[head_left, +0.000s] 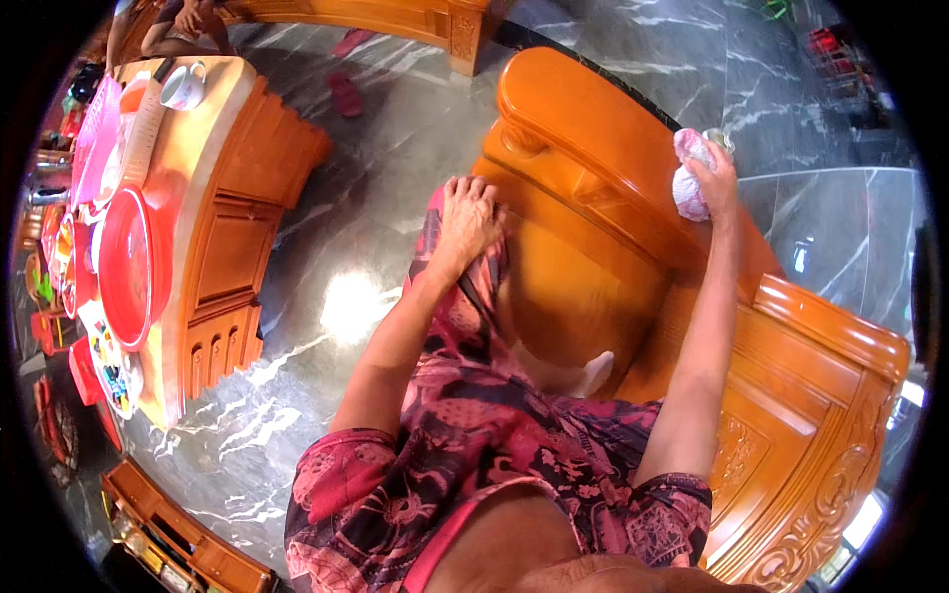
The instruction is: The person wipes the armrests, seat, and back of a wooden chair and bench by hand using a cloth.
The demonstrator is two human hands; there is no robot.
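Note:
My right hand (718, 186) is closed round a crumpled pink and white cloth (692, 176), which it holds at the outer side of the wooden armrest (603, 143). Bent over the knee of my patterned red and black trousers (470, 331), my left hand (471, 219) holds nothing and its fingers lie spread. Orange-brown wood makes up the seat (568, 282) beside my leg. A small white thing (596, 374), perhaps paper or cloth, lies on the seat close to my hip; its kind is unclear.
Left of me stands a wooden table (222, 198) bearing a red basin (127, 267), a white cup (184, 87) and a pink basket (96, 138). Pink slippers (345, 94) lie on the grey marbled floor (395, 119). Another person's hand and legs (188, 25) show at the far left.

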